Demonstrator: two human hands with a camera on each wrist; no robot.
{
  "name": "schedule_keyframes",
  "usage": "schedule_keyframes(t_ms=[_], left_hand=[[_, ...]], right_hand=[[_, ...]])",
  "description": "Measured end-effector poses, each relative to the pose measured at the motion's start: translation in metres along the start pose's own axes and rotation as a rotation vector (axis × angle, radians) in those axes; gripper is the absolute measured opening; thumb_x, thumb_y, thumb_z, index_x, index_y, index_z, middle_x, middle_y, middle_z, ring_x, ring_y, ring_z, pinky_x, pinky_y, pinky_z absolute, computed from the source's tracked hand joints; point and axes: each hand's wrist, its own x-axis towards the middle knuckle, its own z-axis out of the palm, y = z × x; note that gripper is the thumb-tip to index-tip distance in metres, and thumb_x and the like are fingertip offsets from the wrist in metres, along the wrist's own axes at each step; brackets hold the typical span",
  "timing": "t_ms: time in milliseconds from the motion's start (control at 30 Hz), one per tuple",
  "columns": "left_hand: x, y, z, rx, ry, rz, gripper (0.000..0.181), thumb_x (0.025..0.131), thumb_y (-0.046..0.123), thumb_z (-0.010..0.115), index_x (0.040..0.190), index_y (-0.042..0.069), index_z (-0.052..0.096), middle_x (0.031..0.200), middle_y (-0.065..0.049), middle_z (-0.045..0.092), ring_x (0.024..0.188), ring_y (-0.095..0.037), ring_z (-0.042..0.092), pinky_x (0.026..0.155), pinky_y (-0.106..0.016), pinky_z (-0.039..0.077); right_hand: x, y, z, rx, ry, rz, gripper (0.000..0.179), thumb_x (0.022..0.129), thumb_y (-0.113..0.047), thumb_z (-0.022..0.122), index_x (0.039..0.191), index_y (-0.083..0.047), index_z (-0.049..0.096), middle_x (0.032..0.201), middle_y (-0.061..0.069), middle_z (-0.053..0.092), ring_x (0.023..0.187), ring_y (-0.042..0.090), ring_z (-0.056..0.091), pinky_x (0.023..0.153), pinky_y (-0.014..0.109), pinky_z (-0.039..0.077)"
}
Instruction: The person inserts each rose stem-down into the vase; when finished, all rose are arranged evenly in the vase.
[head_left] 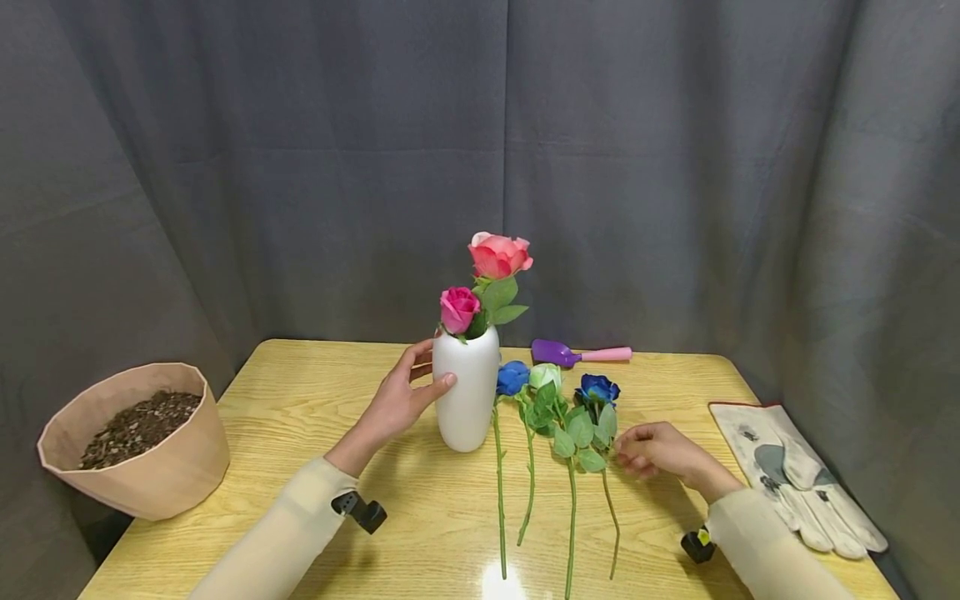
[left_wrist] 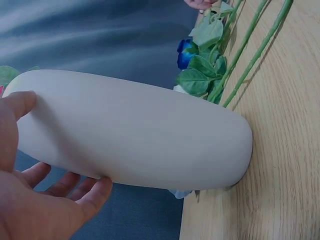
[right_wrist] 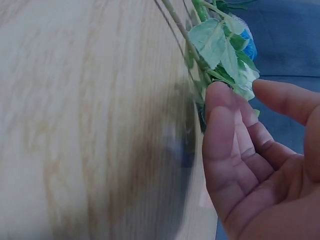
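A white vase point(head_left: 467, 404) stands on the table, holding a coral rose point(head_left: 500, 257) and a smaller pink rose point(head_left: 459, 309). My left hand point(head_left: 392, 407) grips its side, thumb on the near face and fingers round the back, as the left wrist view shows on the vase point(left_wrist: 135, 130). To its right lie a blue flower point(head_left: 513, 377), a pale green-white rose point(head_left: 545, 376) and a dark blue rose point(head_left: 597, 389) on long green stems. Beside the dark blue rose's leaves hovers my right hand point(head_left: 660, 452). Its fingers point(right_wrist: 220, 135) are loosely bent, with a gap to the thumb.
At the left stands a peach pot point(head_left: 180, 467) with dark soil. A purple trowel point(head_left: 555, 352) with a pink handle lies along the back edge. White-and-grey gloves point(head_left: 802, 479) lie at the right edge. Grey curtain point(head_left: 375, 167) hangs close behind the table.
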Motion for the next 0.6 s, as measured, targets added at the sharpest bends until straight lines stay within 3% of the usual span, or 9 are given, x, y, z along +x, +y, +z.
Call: schedule_keyframes(t_ms=[600], left_hand=[[0.0003,0.001,0.0,0.006,-0.005,-0.004,0.083,0.087,0.062,0.067,0.153,0.027,0.03,0.152,-0.006,0.042,0.144,-0.034,0.042,0.11,-0.057,0.044]], right_hand=[[0.0004,0.0097,0.0089,-0.03,-0.069,0.032,0.026,0.098,-0.017,0.061,0.103,0.007,0.067,0.088,0.01,0.071,0.071,0.014,0.064,0.059,0.026,0.052]])
